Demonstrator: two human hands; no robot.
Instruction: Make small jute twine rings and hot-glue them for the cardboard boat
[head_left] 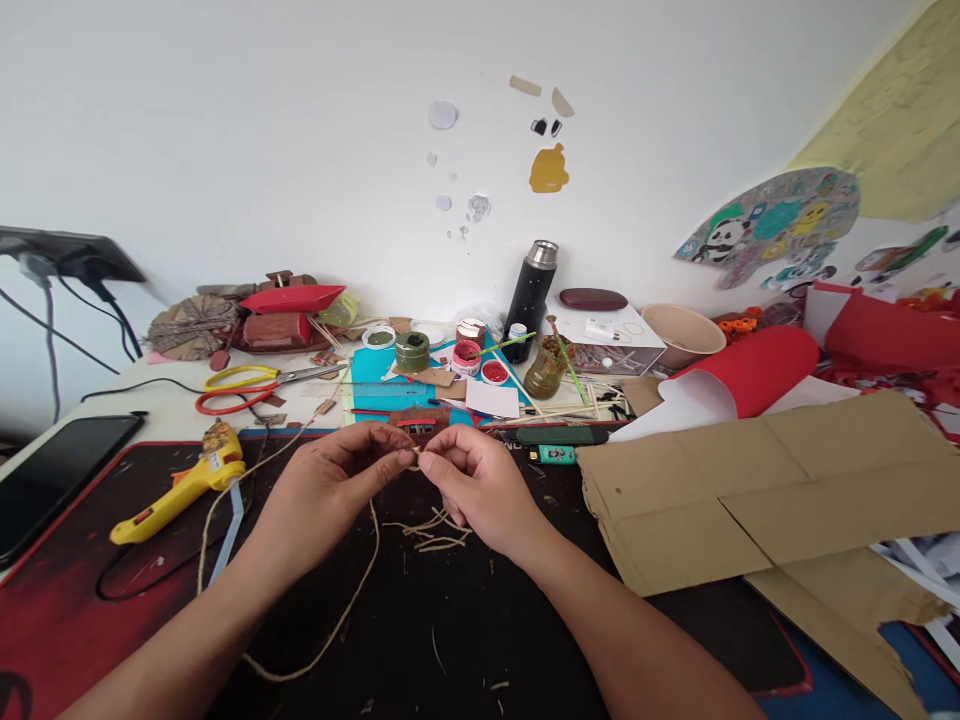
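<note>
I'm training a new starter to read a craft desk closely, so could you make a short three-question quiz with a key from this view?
1. True or false: the yellow hot glue gun and the smartphone both lie on the person's left side.
2. What lies on the black mat, just below the left hand and right hand in the picture?
3. What colour are the handles of the scissors? A) both red B) one yellow, one red C) both black

Key:
1. True.
2. Several short lengths of twine.
3. B.
</note>
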